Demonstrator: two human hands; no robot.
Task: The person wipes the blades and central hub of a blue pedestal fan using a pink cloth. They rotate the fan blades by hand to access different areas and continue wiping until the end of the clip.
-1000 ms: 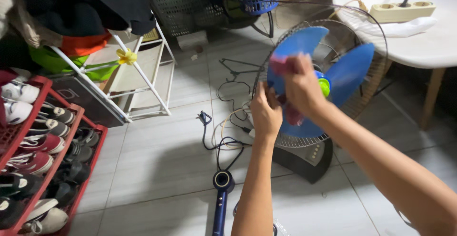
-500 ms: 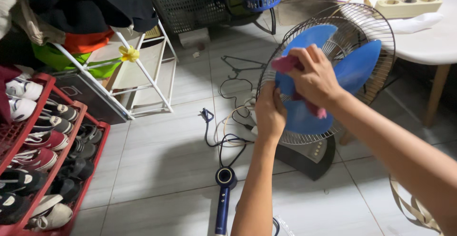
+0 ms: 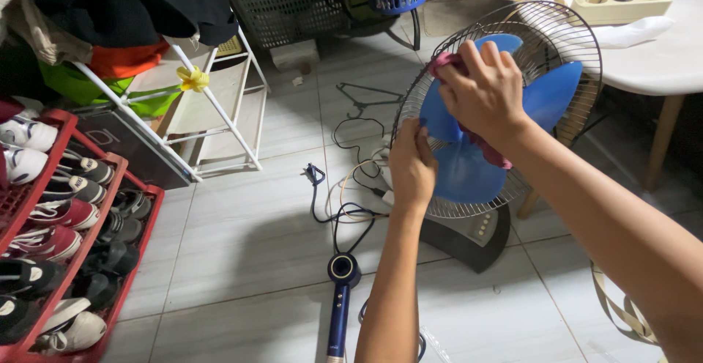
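fan hub: hidden behind right hand (image 3: pixel 487 95) & red cloth (image 3: pixel 480 147)
shoe rack (image 3: pixel 110 260): cut by left edge
hair dryer (image 3: pixel 340 297): handle cut at bottom

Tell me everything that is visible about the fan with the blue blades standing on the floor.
The floor fan with blue plastic blades stands upright on the grey tiled floor, beside the white round table. Its front guard is off; only the rear wire grille shows behind the three blades. The dark base carries a light panel with small buttons. The left hand steadies a blade's edge, and the right hand presses a dark red cloth against the upper blade.
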